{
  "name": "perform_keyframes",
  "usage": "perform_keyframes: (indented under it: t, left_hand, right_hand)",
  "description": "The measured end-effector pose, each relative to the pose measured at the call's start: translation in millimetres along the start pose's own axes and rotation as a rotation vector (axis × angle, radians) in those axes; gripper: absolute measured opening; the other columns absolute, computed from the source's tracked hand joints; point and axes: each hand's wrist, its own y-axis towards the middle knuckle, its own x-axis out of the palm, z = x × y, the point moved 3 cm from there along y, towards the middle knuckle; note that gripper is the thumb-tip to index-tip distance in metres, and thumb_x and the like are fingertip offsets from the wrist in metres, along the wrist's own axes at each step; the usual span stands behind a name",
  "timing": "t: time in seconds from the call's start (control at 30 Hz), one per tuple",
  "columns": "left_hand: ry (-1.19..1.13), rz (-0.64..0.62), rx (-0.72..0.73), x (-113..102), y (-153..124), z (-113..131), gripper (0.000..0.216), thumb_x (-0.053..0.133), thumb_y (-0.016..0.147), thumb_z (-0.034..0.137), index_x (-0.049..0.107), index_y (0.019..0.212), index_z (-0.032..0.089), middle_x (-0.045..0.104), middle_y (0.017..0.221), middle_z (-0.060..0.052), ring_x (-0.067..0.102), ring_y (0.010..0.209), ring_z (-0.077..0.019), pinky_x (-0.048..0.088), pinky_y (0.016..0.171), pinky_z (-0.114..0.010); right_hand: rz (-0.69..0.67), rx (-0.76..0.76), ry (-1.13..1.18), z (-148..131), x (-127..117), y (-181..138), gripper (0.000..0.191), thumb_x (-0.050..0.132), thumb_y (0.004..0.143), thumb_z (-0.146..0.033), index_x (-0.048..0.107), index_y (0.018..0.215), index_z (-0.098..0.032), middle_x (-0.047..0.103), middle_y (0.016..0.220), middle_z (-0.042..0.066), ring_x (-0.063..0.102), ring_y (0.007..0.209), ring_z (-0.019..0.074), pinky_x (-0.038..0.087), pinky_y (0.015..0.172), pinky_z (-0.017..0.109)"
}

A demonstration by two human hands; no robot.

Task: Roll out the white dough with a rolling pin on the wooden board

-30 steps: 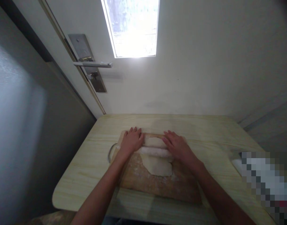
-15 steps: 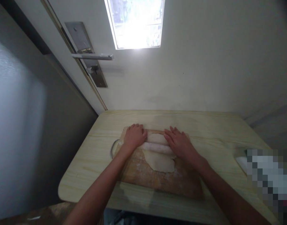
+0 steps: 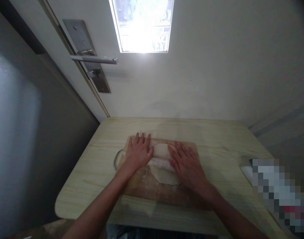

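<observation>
While both hands [image 3: 138, 153] [image 3: 188, 165] rest on rolling pin [image 3: 161, 163], dough [image 3: 165, 176] lies beneath

Pale door [image 3: 216, 66] behind table [image 3: 216, 132]. Window [image 3: 143, 26] in door, upper centre, glaring bright. Metal lock plate [image 3: 78, 33] left of window; lever handle [image 3: 94, 59] across it, roughly horizontal; small knob [image 3: 93, 73] below lever. Table: light wood grain, rounded corners; far edge along door. Grey glossy panel [image 3: 12, 139], far left. White object [image 3: 246, 174] at table's right side, mostly pixelated, identity unclear. Brownish floor [image 3: 51, 229], lower left.
</observation>
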Motion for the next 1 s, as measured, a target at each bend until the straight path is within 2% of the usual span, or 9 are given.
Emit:
perform_keyframes:
  t: [0.27, 0.5, 0.77, 1.0]
  left_hand:
    - [0.051, 0.019, 0.012, -3, -23, 2, 0.048, 0.025, 0.083, 0.037, 0.023, 0.129, 0.022, 0.031, 0.133, -0.006, 0.022, 0.122, -0.0253, 0.015, 0.097, -0.047]
    - [0.055, 0.073, -0.034, -4, -47, 4, 0.048, 0.027, 0.082, 0.034, 0.024, 0.129, 0.023, 0.031, 0.133, -0.006, 0.021, 0.123, -0.0267, 0.018, 0.096, -0.049]
    - [-0.002, 0.092, -0.049, -8, -68, 5, 0.047, 0.029, 0.082, 0.032, 0.027, 0.128, 0.022, 0.030, 0.133, -0.006, 0.022, 0.123, -0.0250, 0.021, 0.096, -0.046]
    - [-0.023, 0.134, -0.028, -7, -82, 5, 0.046, 0.029, 0.083, 0.032, 0.026, 0.128, 0.022, 0.029, 0.134, -0.005, 0.025, 0.122, -0.0238, 0.022, 0.096, -0.044]
  right_hand:
    - [0.076, -0.039, -0.020, -15, -1, -20, 0.048, 0.024, 0.085, -0.040, 0.030, 0.128, -0.018, 0.031, 0.132, 0.009, 0.022, 0.122, 0.0222, 0.016, 0.098, 0.044]
    - [0.115, -0.069, -0.068, -25, 1, -33, 0.048, 0.029, 0.084, -0.036, 0.028, 0.128, -0.018, 0.030, 0.133, 0.010, 0.026, 0.120, 0.0235, 0.024, 0.094, 0.044]
    - [0.176, -0.118, -0.156, -35, 1, -47, 0.047, 0.037, 0.082, -0.031, 0.031, 0.127, -0.016, 0.030, 0.132, 0.012, 0.031, 0.117, 0.0266, 0.032, 0.090, 0.044]
    - [0.257, -0.151, -0.197, -40, 2, -57, 0.043, 0.040, 0.081, -0.023, 0.037, 0.123, -0.015, 0.038, 0.128, 0.012, 0.038, 0.113, 0.0255, 0.037, 0.087, 0.042]
